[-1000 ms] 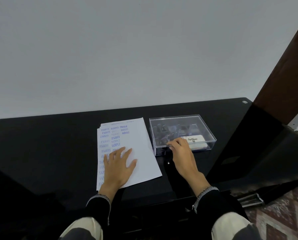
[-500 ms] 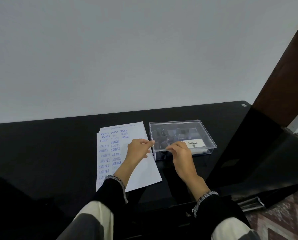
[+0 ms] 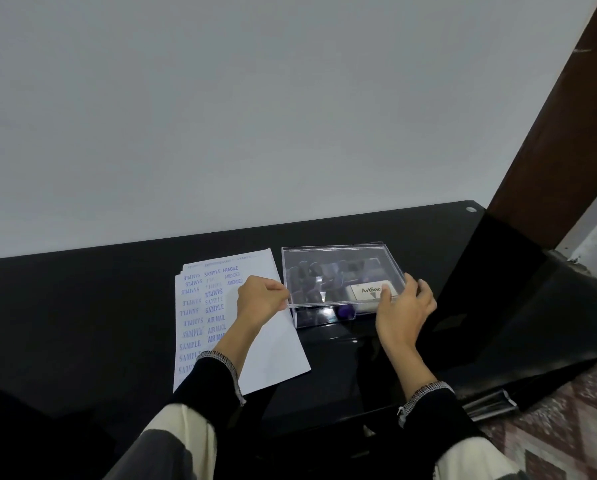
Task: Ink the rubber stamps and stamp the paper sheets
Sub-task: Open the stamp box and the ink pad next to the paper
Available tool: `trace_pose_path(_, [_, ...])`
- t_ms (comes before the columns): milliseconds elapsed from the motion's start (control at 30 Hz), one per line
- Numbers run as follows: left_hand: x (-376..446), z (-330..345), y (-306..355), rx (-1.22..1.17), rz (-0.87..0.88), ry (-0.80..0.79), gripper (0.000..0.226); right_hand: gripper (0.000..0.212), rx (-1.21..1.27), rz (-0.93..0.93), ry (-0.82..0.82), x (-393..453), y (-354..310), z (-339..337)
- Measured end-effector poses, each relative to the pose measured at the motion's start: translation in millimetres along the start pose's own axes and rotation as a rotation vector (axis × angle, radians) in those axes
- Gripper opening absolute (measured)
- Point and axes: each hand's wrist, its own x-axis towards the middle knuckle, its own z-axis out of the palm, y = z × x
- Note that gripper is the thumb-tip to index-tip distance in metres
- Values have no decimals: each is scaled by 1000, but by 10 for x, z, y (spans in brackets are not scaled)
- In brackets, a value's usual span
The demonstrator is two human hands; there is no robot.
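The left hand [image 3: 260, 299] is off the paper sheets [image 3: 241, 317] now — a second ago it lay flat on them, and now it pinches the clear lid [image 3: 342, 275] at its 9 o'clock edge. The right hand [image 3: 402, 308] has slid from the front of the clear box [image 3: 324, 318] to the lid's 4 o'clock corner, fingers curled over the rim. Between the two hands the lid is lifted — its near edge stands above the box wall, where before it sat closed.
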Motion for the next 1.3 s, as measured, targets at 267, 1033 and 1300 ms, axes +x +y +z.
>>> trace_pose_path(267, [380, -223, 57, -100, -10, 78, 18, 38, 130, 65, -54, 491, -271, 277])
trace_pose_path(1033, [1812, 200, -107, -54, -70, 63, 9, 29, -508, -115, -490, 1675, -510, 1346])
trace_pose_path(1300, [1724, 323, -88, 0, -52, 45, 12, 32, -564, -149, -521, 1581, -525, 1358])
